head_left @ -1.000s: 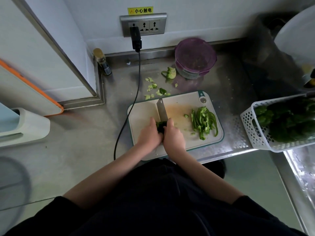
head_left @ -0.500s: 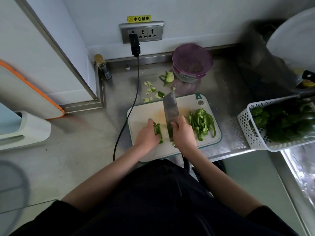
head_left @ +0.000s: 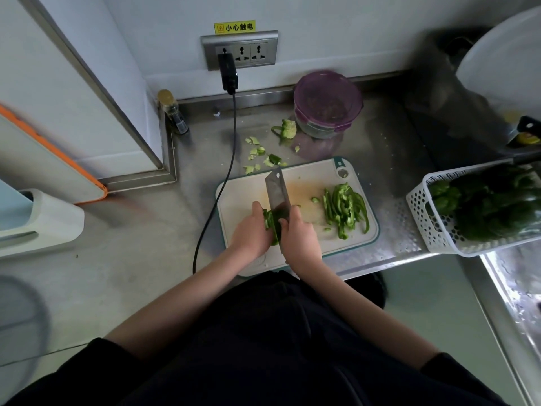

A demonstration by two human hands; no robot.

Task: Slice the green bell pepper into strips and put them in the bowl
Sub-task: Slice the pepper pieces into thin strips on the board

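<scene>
On the cutting board (head_left: 307, 183), the left hand (head_left: 251, 235) pins the pepper piece (head_left: 270, 222); the right hand (head_left: 301, 234) grips the cleaver (head_left: 276, 191); cut strips (head_left: 345, 209) lie rightward.

A second ago the cleaver (head_left: 277, 197) stood edge-down between the two hands with only its spine showing; it then tipped over to the right, and now its flat side shows, close against the pepper piece (head_left: 270, 225). The right hand (head_left: 300, 234), which had swung out to the right half a second ago, is back beside the left hand (head_left: 252, 233), the two nearly touching. More of the pepper piece shows between them than a second ago.
</scene>
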